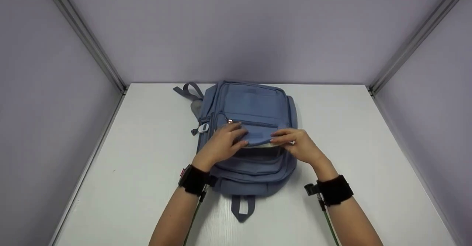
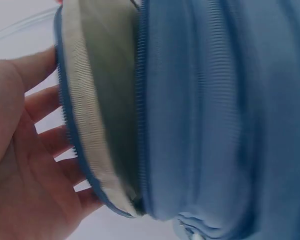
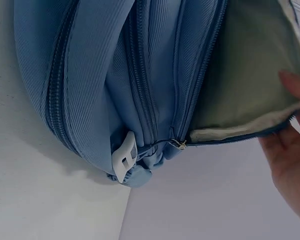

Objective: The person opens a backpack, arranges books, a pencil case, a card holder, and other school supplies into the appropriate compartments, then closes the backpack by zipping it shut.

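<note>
A blue backpack (image 1: 254, 98) lies on its back on the white table, its top handle (image 1: 236, 216) toward me. Its unzipped front pocket flap (image 1: 254, 137) is folded away from the pocket, and the beige lining (image 3: 245, 75) shows in the right wrist view. My left hand (image 1: 223, 142) rests on the flap's outer side, with spread fingers (image 2: 52, 140) behind its zipper edge. On the other side, my right hand (image 1: 300, 144) pinches the flap's edge, thumb against the lining. What lies deep in the pocket is hidden.
A white zipper pull (image 3: 124, 156) hangs at the pack's side in the right wrist view. Grey straps (image 1: 188, 91) stick out at the far left. Pale panels (image 1: 250, 32) wall the table (image 1: 147, 146) at the back and both sides.
</note>
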Demonstrator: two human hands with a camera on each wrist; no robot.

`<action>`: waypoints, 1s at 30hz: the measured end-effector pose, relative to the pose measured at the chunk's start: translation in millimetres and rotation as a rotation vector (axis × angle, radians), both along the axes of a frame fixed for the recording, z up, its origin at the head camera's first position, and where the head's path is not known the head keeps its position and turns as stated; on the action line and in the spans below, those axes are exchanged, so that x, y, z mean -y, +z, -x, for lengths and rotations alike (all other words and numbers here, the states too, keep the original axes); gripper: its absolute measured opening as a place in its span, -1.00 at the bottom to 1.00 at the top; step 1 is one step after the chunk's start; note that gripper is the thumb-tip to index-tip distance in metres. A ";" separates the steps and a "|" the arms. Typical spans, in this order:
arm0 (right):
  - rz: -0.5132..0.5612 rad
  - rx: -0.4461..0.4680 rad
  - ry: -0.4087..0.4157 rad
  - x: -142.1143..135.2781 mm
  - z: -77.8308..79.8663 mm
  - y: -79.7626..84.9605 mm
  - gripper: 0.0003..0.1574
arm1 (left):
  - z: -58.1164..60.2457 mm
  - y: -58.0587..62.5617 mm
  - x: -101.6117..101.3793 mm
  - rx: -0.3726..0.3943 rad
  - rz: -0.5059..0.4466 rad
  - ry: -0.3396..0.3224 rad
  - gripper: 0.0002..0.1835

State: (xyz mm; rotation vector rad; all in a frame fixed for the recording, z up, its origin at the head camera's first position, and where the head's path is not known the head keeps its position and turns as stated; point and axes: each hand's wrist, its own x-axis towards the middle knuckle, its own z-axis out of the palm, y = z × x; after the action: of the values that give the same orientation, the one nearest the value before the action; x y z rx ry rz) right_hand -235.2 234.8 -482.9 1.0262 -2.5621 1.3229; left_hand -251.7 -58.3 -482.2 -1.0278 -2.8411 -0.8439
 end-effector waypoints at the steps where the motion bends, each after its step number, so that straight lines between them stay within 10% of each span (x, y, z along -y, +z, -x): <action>1: -0.040 0.063 0.026 -1.4 -2.9 1.3 -0.66 | -0.9 -2.7 0.0 0.013 0.024 0.002 -0.49; 7: -0.197 0.322 0.061 -11.9 -10.3 2.6 -0.52 | -4.2 -19.0 -1.7 0.017 0.130 0.015 -0.36; 16: -0.099 0.287 -0.456 -28.9 16.6 -14.7 -0.50 | -8.2 -32.5 -4.4 -0.059 0.157 0.081 -0.36; 30: -0.190 0.241 -0.603 -7.3 51.8 -43.2 -0.33 | -16.4 -42.6 -26.4 -0.184 0.245 0.172 -0.33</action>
State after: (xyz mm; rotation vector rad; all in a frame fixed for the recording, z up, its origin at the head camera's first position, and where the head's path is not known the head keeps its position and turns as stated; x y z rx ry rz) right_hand -287.0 242.1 -526.1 0.0655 -2.8662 1.0970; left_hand -235.3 -32.0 -524.8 -0.8130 -2.8687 -0.3738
